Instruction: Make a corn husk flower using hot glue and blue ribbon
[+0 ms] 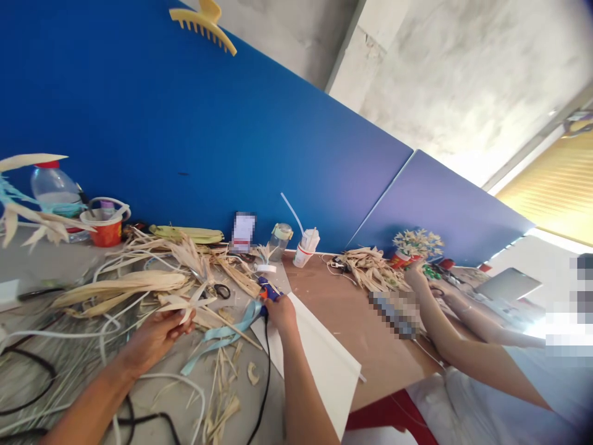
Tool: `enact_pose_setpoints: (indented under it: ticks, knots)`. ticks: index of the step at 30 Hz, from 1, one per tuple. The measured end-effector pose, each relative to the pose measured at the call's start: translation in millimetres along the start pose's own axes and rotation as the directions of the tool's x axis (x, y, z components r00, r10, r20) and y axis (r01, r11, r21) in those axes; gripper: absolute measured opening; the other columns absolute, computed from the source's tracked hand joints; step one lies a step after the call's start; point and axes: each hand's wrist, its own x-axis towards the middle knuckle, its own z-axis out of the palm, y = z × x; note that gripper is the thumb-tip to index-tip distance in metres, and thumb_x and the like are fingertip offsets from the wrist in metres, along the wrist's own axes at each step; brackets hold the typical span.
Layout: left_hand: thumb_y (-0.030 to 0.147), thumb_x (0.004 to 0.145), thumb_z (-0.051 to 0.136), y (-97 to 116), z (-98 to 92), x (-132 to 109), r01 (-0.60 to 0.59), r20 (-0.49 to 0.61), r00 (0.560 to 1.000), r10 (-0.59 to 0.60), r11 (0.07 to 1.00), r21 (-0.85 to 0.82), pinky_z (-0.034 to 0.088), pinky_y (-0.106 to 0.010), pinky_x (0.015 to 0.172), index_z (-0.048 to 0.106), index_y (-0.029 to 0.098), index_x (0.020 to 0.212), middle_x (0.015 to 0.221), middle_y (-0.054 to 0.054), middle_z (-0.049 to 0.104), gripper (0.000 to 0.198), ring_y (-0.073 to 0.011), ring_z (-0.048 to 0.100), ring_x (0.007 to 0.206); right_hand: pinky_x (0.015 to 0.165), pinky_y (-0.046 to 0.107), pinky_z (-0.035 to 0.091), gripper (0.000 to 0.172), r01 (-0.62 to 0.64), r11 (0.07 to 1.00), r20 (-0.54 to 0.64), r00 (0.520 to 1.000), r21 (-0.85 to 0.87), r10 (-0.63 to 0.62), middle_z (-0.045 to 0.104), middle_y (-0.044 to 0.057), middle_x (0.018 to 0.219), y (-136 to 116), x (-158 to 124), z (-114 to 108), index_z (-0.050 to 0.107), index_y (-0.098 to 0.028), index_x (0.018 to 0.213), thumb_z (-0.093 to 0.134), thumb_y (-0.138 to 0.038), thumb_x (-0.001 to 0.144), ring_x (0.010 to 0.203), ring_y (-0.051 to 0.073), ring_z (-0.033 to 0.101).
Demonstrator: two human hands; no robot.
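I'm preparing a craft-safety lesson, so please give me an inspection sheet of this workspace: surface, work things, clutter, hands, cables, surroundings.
Surface: grey tabletop, strewn with dry husks.
Work things: pale husk piece; blue glue gun.
Clutter: scissors, light-blue ribbon, red bucket.
Hands: left hand holds the husk piece; right hand grips the glue gun.
Cables: white cable and black cable cross the tabletop.
Surroundings: blue divider behind; co-worker's arm at right.

1 camera, head-worn, tilted sideways, faces the partition (139, 136) from close by, looking forward and down over the desk (319, 296) before it.
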Motion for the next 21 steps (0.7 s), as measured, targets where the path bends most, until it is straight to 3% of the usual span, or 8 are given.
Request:
enact_pose_setpoints:
  ticks: [5, 9, 15, 19, 21]
  knots:
    - [0.028, 0.064, 0.077, 1, -0.9, 0, 0.027, 0.049, 0.998, -0.028, 0.999, 0.017, 0.043, -0.025, 0.059, 0.067, 0.015, 0.061, 0.052, 0.002, 0.05, 0.017, -0.0093, 0.04, 0.051, 0.051, 0.026, 0.042, 0.036, 0.001, 0.996, 0.004, 1.0, 0.089, -0.001, 0.069, 0.011, 0.077, 12, -8, -5, 0.062, -0.014, 0.081, 0.037, -0.04, 0.089, 0.067, 0.02, 0.065]
    - [0.034, 0.058, 0.081, 2, 2.2, 0, 0.035, 0.047, 0.998, -0.037, 0.999, 0.038, 0.043, -0.025, 0.059, 0.064, 0.015, 0.056, 0.049, 0.004, 0.048, 0.025, -0.0082, 0.036, 0.049, 0.061, 0.029, 0.045, 0.042, 0.012, 0.998, -0.007, 1.0, 0.067, -0.011, 0.07, 0.013, 0.077, 10, -8, -5, 0.063, -0.016, 0.076, 0.04, -0.05, 0.087, 0.077, 0.024, 0.066]
    - [0.04, 0.054, 0.083, 2, 4.7, -1, 0.057, 0.048, 0.997, -0.059, 0.998, 0.04, 0.044, -0.024, 0.061, 0.06, 0.015, 0.051, 0.049, 0.005, 0.046, 0.034, -0.0075, 0.034, 0.049, 0.082, 0.038, 0.045, 0.027, -0.061, 0.998, -0.055, 0.997, 0.029, 0.063, 0.068, 0.023, 0.1, -10, 0, 4, 0.066, -0.013, 0.084, 0.065, -0.037, 0.071, 0.101, 0.034, 0.062]
    - [0.041, 0.059, 0.08, 4, 5.1, -2, 0.036, 0.085, 0.996, -0.04, 0.998, 0.047, 0.043, -0.024, 0.06, 0.06, 0.016, 0.053, 0.048, 0.006, 0.043, 0.033, -0.0076, 0.031, 0.048, 0.077, 0.036, 0.046, 0.013, -0.079, 0.983, -0.073, 0.993, 0.167, 0.092, 0.07, 0.017, 0.087, -8, -1, 2, 0.063, -0.016, 0.069, 0.064, -0.029, 0.069, 0.094, 0.033, 0.064]
    - [0.039, 0.059, 0.08, 4, 5.8, -2, 0.034, 0.09, 0.995, -0.037, 0.999, 0.032, 0.042, -0.025, 0.059, 0.06, 0.015, 0.053, 0.048, 0.006, 0.043, 0.032, -0.0074, 0.031, 0.047, 0.07, 0.034, 0.047, 0.015, -0.075, 0.955, -0.074, 0.992, 0.288, 0.1, 0.069, 0.013, 0.075, -2, -5, -2, 0.058, -0.017, 0.063, 0.059, -0.029, 0.072, 0.085, 0.029, 0.066]
